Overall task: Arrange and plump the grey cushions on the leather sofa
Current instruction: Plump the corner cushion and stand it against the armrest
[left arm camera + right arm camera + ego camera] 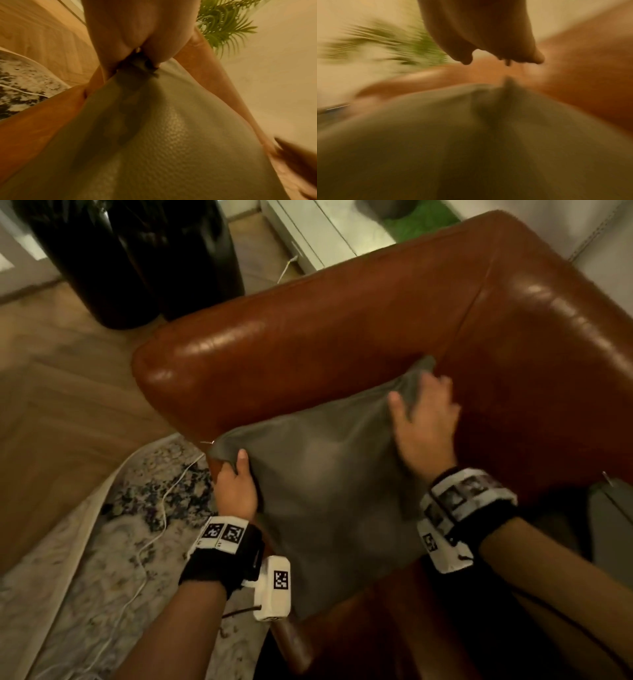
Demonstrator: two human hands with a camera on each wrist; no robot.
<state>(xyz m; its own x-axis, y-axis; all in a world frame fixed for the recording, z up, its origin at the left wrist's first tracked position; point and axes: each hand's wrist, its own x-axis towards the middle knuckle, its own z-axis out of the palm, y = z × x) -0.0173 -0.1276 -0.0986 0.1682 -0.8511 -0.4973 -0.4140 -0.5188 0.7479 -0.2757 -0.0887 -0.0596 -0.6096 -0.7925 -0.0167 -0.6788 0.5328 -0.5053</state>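
Indoors, a grey cushion lies propped in the corner of a brown leather sofa, leaning toward the armrest and backrest. The person's left hand grips the cushion's near-left corner, thumb on top of the fabric and the other fingers tucked beneath; the left wrist view shows fingers pinching a bunched corner of the grey cover. The right hand lies over the far corner of the cushion with fingers spread and fairly straight, holding nothing; the picture is blurred there, so it is hard to tell whether the palm presses the fabric or hovers just above it. In the right wrist view the fingertips hang clear of the cushion's pointed corner. A second grey cushion shows partly at the right edge of the seat. Beside the sofa, a white cable trails across a patterned rug on a wooden floor. Two dark vases stand behind the armrest, and a green palm plant appears near the wall.
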